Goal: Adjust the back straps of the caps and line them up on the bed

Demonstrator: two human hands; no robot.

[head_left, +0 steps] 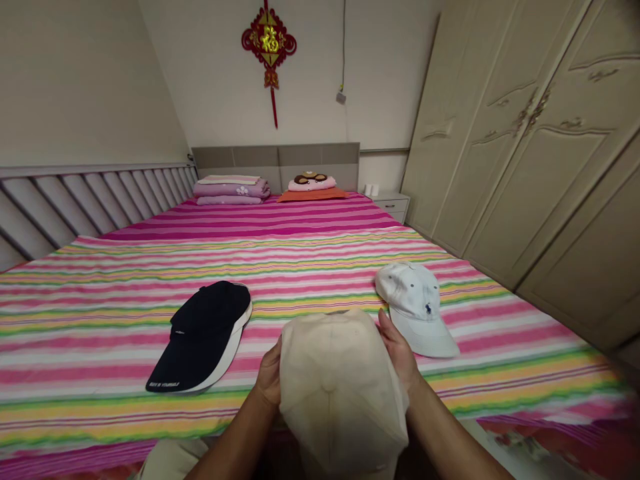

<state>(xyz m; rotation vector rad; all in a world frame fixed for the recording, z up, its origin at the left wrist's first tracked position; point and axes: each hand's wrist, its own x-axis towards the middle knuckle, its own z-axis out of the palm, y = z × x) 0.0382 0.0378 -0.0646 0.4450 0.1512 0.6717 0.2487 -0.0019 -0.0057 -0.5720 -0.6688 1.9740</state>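
I hold a cream baseball cap (335, 387) up in front of me with both hands, over the near edge of the bed. My left hand (269, 377) grips its left side and my right hand (397, 353) grips its right side, with the fingers of both mostly hidden behind the fabric. A navy cap (205, 330), stacked on a white one, lies on the striped sheet to the left. A pale blue-white cap (417, 303) with a small dark logo lies to the right, close to my right hand.
The bed (300, 260) has a pink, yellow and green striped sheet. Folded bedding (230, 189) and a pillow (313, 187) sit at the headboard. A slatted rail (75, 207) runs along the left, a wardrobe (525, 147) along the right, with a nightstand (393, 203) beyond.
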